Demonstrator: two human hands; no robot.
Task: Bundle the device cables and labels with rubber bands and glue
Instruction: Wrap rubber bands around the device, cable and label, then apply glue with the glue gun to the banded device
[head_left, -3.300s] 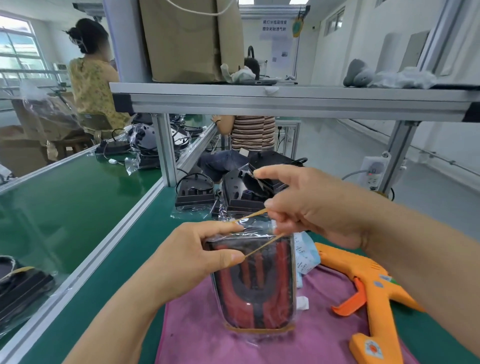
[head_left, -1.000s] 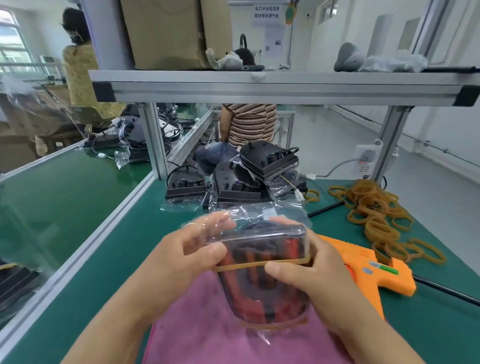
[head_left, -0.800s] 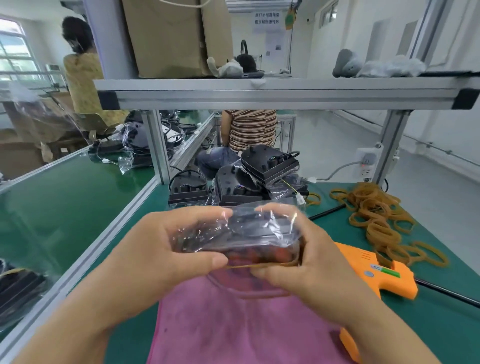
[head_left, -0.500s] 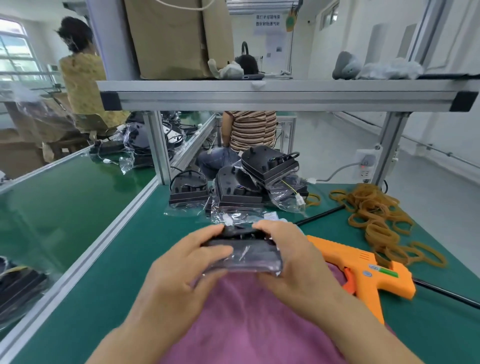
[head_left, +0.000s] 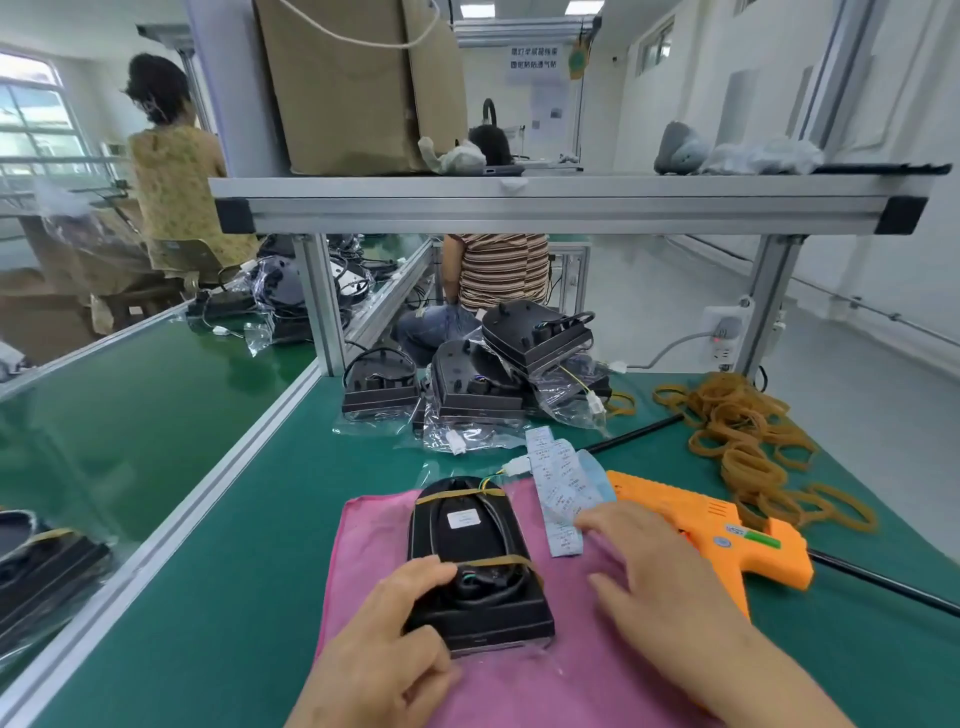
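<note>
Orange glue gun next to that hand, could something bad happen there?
Maybe. The nozzle of the orange plastic glue gun lies right beside the white paper label strip, so glue could drip onto it if the gun is hot. The open right hand reaches near that nozzle and might brush it.

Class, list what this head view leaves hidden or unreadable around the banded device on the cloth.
Head view:
Print on the label strip: too small, blurred.
Near-left corner of the device: under the left hand.
Grip end of the glue gun: behind the right hand's wrist.
Text on its sticker: too small.
</note>
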